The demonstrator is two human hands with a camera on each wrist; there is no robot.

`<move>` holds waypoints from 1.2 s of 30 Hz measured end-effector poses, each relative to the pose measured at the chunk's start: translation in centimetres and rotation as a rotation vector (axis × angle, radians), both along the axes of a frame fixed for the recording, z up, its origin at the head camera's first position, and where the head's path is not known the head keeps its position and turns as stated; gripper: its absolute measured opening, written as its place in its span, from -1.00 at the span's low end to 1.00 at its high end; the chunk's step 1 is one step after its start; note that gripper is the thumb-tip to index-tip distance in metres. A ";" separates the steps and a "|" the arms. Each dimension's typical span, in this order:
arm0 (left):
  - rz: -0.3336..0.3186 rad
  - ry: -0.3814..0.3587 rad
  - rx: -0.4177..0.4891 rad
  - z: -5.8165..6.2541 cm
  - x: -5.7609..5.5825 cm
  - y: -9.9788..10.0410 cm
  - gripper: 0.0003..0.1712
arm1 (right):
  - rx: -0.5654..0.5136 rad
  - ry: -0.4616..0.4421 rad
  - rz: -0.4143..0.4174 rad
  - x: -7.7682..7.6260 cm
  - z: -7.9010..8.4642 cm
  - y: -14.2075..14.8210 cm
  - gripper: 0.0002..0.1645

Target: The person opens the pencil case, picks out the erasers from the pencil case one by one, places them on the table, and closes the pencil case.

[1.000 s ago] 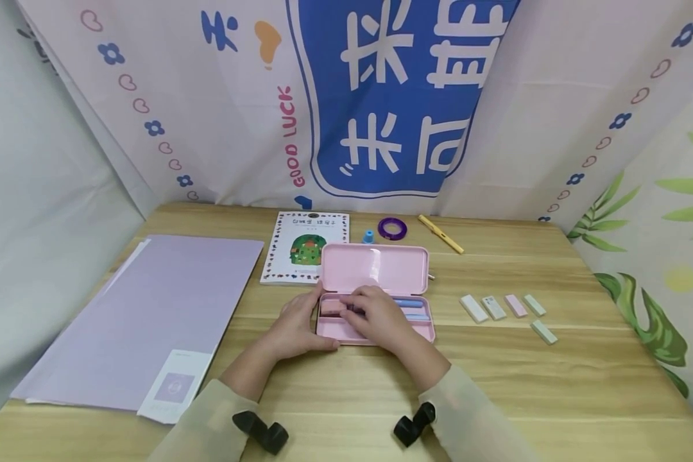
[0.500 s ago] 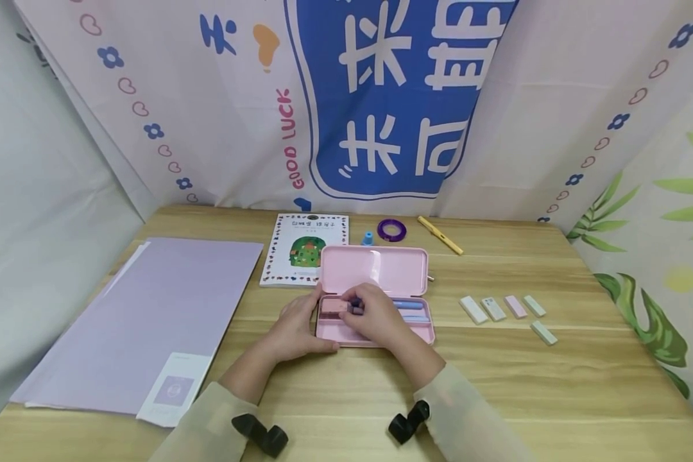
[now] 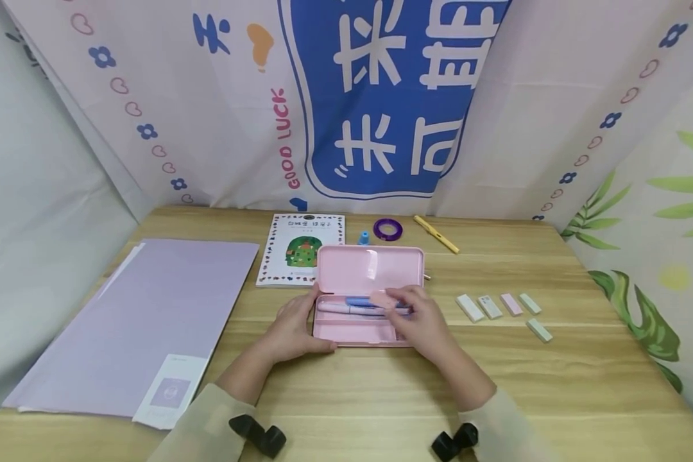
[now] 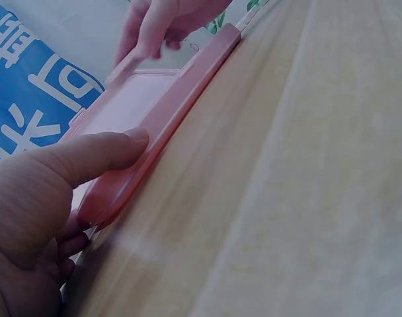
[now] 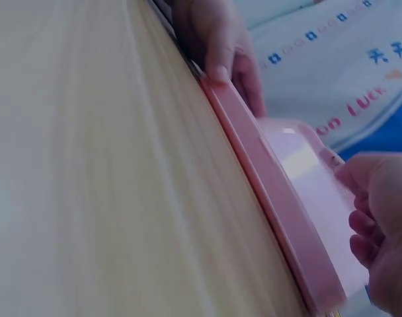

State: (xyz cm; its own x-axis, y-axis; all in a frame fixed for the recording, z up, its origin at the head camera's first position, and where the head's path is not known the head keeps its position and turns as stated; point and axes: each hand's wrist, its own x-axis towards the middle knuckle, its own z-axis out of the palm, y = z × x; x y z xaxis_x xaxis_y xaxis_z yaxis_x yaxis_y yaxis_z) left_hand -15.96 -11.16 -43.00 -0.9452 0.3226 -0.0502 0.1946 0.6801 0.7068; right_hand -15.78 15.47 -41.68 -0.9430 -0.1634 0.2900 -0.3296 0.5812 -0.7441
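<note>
An open pink pencil case (image 3: pixel 355 332) lies on the table with its lid tilted back. My left hand (image 3: pixel 291 326) grips its left end; in the left wrist view the thumb (image 4: pixel 115 153) presses the front wall, fingers around the end. My right hand (image 3: pixel 423 324) is over the case's right half, pinching a small pink block (image 3: pixel 383 299) shaped like an eraser, partly covered by the fingers. In the long back compartment lie a lavender pen (image 3: pixel 337 308) and a blue pen (image 3: pixel 356 301). My right hand hides the case's right end.
Several small erasers (image 3: pixel 511 305) lie to the right. Behind the case are a picture booklet (image 3: pixel 301 247), a blue bottle-shaped item (image 3: pixel 364 238), a purple tape roll (image 3: pixel 387 229) and a yellow pen (image 3: pixel 436 234). A large lavender folder (image 3: pixel 144 321) with a white card (image 3: pixel 170 391) lies left.
My right hand has lifted the pink block from the left of the back compartment and moved right with it, uncovering the pens. My left hand stays on the case's left end.
</note>
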 end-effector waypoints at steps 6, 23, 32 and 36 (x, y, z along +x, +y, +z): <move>0.017 -0.021 -0.001 0.1 0.0 -0.2 0.45 | -0.004 -0.044 -0.209 1.2 0.2 5.5 -0.59; 0.012 -0.023 -0.002 0.3 -0.2 -0.3 0.46 | 0.229 -0.271 -0.475 4.9 -0.9 16.4 -0.45; 0.011 -0.031 -0.003 0.1 -0.2 -0.3 0.46 | 0.237 -0.325 -0.441 5.0 -1.0 16.5 -0.34; 0.004 -0.033 0.000 0.1 -0.1 -0.2 0.45 | 0.205 -0.283 -0.456 5.0 -0.7 16.3 -0.26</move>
State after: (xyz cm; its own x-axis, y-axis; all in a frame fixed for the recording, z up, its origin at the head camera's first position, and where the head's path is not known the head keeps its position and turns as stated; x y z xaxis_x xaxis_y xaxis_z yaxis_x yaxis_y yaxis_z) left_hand -16.06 -11.33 -42.93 -0.9443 0.3188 -0.0818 0.1682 0.6811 0.7126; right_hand -10.79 31.74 -42.37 -0.9676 0.2516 0.0209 0.1840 0.7595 -0.6239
